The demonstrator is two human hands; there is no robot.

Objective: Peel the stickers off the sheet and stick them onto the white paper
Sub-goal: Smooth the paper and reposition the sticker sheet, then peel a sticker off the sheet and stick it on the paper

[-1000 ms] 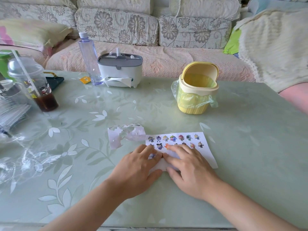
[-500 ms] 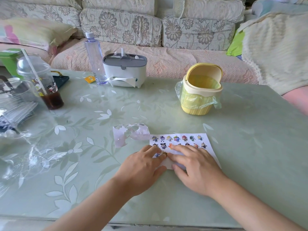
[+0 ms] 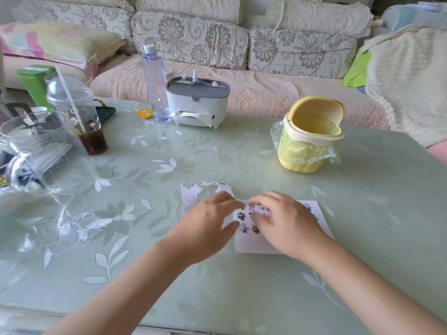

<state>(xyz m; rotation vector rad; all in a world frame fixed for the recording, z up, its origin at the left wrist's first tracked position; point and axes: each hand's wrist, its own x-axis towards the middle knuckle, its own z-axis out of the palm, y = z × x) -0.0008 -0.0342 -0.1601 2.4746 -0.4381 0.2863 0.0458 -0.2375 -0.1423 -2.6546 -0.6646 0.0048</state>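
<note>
Head view: the white paper lies nearer the person than the yellow bin. The right hand rests on it, bent fingertips touching stickers. The blurred left hand, fingers loosely spread and pinching nothing visible, overlaps the peeled sheet, farther from the bin.

Single head view, forward-down over table, close; edges seemingly distorted.
</note>
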